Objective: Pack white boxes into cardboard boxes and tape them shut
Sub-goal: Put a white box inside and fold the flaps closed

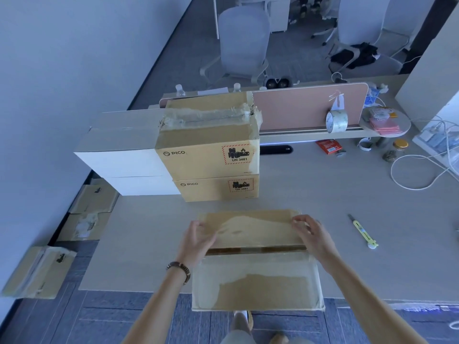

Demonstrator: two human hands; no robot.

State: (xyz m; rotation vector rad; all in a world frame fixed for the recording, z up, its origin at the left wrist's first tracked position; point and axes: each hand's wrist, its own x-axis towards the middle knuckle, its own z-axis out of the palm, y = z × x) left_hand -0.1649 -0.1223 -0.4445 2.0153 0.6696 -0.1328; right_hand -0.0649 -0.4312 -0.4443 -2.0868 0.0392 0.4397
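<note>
Cardboard box (253,256) sits at near edge of the counter (323,194), in front of the PICO stack (213,167). Left hand (196,244) & right hand (314,240) grip far flap (248,227), fingers curled over its corners. Step: closing flaps, prob. Next needs tape roll (337,121), well behind the box to the right.

Both hands (198,240) (314,238) reach forward, fingers curled, arms extended

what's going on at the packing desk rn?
A person is working a cardboard box at the near edge of the desk. The left hand and right hand grip the two ends of its far flap, with a gap showing between the flaps. Two PICO cartons sit stacked behind, white boxes beside them. The tape roll and cutter lie untouched.
</note>
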